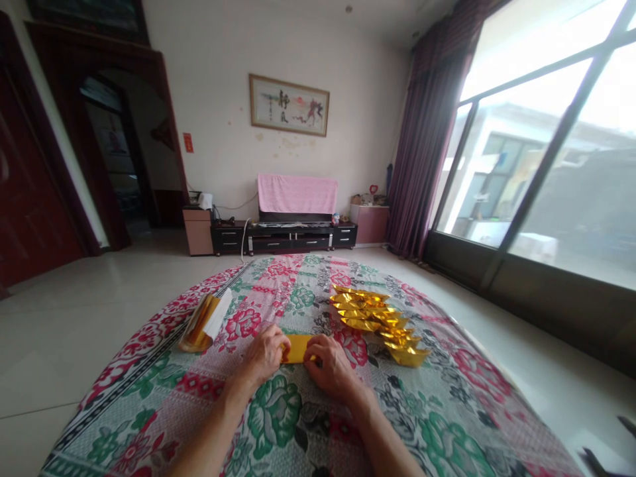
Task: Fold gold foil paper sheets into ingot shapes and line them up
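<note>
A sheet of gold paper (297,348) lies on the flowered cloth (278,424) between my two hands. My left hand (265,354) pinches its left end with curled fingers. My right hand (332,363) presses and grips its right end, fingers bent over the edge. A stack of unfolded gold sheets (205,321) lies to the left of my hands. A row of several folded gold paper pieces (380,321) lies to the right, just beyond my right hand.
The cloth covers a low rounded surface on a pale tiled floor (74,331). A dark TV cabinet (293,237) with a pink cover stands at the far wall. Large windows (546,146) and a purple curtain fill the right side.
</note>
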A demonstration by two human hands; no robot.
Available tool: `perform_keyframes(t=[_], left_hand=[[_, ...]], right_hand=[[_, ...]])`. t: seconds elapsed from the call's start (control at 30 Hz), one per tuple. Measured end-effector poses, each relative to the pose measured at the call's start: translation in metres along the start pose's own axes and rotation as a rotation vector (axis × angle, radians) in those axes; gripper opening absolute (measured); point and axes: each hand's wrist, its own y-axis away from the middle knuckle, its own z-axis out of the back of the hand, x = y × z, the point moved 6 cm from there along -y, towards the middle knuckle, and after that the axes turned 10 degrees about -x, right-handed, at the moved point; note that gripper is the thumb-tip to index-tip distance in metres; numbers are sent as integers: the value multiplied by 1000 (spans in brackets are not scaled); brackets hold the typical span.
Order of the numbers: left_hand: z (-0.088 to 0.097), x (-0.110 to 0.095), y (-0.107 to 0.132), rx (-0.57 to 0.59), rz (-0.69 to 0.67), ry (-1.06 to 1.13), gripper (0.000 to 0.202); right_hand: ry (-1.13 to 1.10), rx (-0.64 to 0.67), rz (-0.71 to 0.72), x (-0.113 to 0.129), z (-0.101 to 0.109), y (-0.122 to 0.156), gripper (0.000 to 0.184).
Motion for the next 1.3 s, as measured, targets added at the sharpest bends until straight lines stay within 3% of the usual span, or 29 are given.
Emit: perform_keyframes(t=[0.23,0.43,0.73,1.0,1.3], left_hand=[[7,-16,1,12,-79,56,23],[5,-12,2,36,-84,122,7],[7,-11,0,41,-31,63,26],[1,3,-2,-4,59,59,23],[3,1,-3,-5,103,-21,22]], right_hand=[[-1,-44,2,6,5,0,10],[30,-59,-21,7,7,-1,12],[25,-96,-84,-1,6,-2,15],[6,-150,-157,-8,8,-7,14],[-60,-185,-190,-18,14,-13,18]])
